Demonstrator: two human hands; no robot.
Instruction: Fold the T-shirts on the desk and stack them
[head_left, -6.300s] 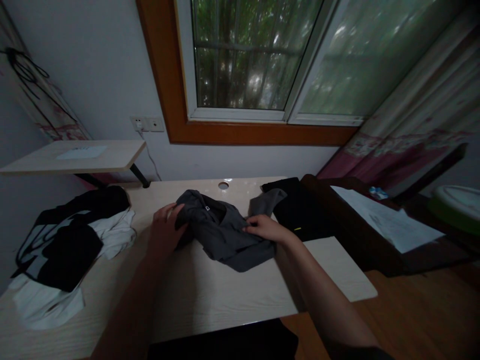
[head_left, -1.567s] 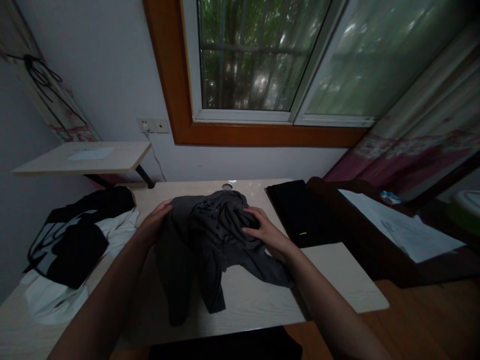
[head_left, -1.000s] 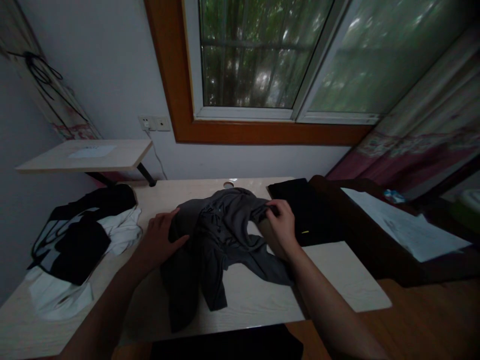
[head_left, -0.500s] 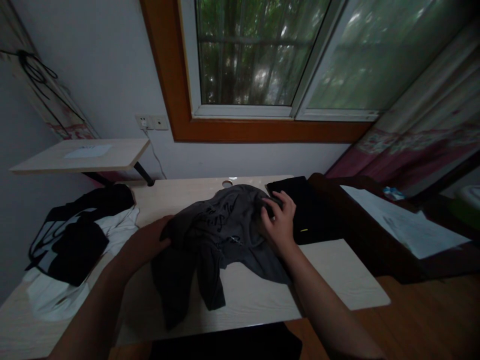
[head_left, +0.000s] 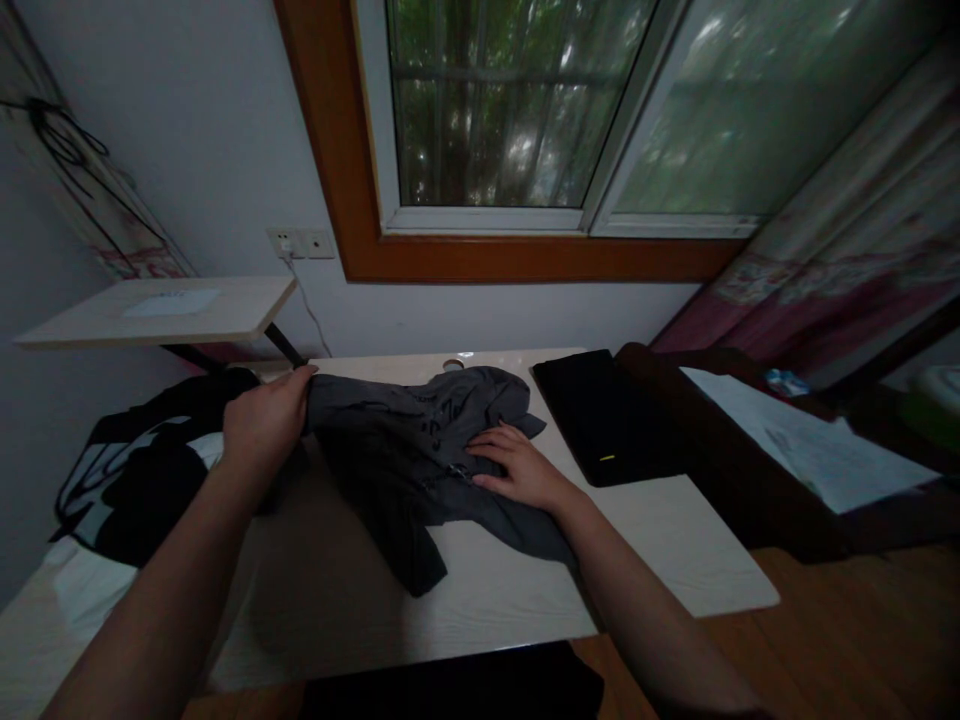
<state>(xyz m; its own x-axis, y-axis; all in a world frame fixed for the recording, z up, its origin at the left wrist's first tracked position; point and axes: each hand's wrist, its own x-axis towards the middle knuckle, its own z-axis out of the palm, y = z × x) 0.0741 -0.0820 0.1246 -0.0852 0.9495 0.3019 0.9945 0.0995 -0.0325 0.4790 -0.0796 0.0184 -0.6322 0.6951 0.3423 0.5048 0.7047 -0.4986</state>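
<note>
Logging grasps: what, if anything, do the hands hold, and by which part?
Left hand: gray shirt, gripped by its left end. Right hand: resting on it, no clear grip.

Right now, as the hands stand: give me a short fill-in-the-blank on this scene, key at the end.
1. The left hand grips one end of the dark ____ garment.
2. The right hand touches the garment with its palm facing ____.
3. The small mark on the black item is ____.
4. Behind the desk, orange-brown wood frames a ____.

Missing words: gray; down; yellow; window.
</note>
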